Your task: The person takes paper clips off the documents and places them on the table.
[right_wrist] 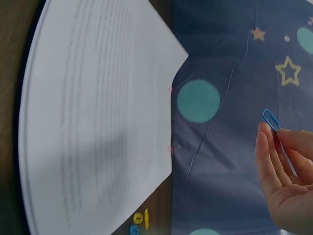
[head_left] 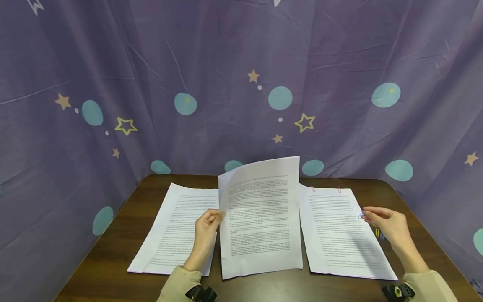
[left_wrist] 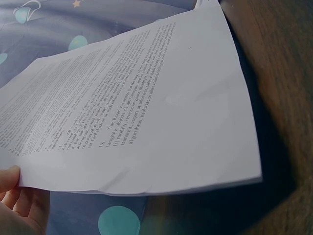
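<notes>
My left hand [head_left: 206,230] grips a thin stack of printed paper [head_left: 260,218] by its left edge, thumb on the front. The stack stands nearly upright above the table and bows slightly; in the left wrist view its lower edge shows more than one sheet. Between thumb and fingertips my right hand [head_left: 388,226] pinches a blue paper clip [right_wrist: 270,119]. That hand is over the right edge of another paper stack [head_left: 343,235], which lies flat with two red paper clips [head_left: 339,189] on its top edge.
A third printed stack [head_left: 177,235] lies on the left of the brown wooden table [head_left: 279,289]. Beside the right stack are loose yellow paper clips [head_left: 377,232] and a blue paper clip [head_left: 382,236]. A purple patterned curtain [head_left: 226,54] hangs behind the table.
</notes>
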### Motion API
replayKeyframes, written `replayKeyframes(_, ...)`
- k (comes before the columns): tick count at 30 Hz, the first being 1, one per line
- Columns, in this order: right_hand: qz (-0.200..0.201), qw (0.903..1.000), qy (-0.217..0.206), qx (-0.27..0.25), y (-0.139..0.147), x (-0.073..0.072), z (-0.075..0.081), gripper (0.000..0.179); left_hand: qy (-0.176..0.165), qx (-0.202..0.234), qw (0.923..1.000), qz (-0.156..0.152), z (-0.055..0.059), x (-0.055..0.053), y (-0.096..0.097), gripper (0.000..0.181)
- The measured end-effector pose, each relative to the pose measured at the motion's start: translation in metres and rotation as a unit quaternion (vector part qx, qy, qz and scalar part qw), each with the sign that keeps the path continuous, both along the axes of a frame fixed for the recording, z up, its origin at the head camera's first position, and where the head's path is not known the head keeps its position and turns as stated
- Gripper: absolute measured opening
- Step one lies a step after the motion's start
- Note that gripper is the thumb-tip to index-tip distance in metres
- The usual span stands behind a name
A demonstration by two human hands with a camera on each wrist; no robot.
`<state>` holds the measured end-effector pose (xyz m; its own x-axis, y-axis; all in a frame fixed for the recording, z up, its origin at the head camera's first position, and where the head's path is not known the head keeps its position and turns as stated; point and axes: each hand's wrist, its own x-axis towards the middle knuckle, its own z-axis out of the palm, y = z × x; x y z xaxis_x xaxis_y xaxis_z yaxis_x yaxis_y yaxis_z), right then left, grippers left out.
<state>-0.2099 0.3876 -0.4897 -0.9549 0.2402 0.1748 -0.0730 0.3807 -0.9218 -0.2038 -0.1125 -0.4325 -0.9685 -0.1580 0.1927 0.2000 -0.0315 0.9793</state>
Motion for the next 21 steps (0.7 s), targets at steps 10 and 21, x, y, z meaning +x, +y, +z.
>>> replayKeyframes(10, -0.014, 0.9998, 0.013, -0.001, 0.036, -0.001, -0.032, 0.041, -0.007, 0.010, 0.9999, 0.001, -0.001, -0.002, 0.000, 0.013)
replayKeyframes(21, 0.029, 0.9981, -0.047, -0.026, 0.037, 0.029, -0.007, 0.015, -0.013, -0.014, 0.9998, 0.008, 0.000, 0.001, 0.000, 0.014)
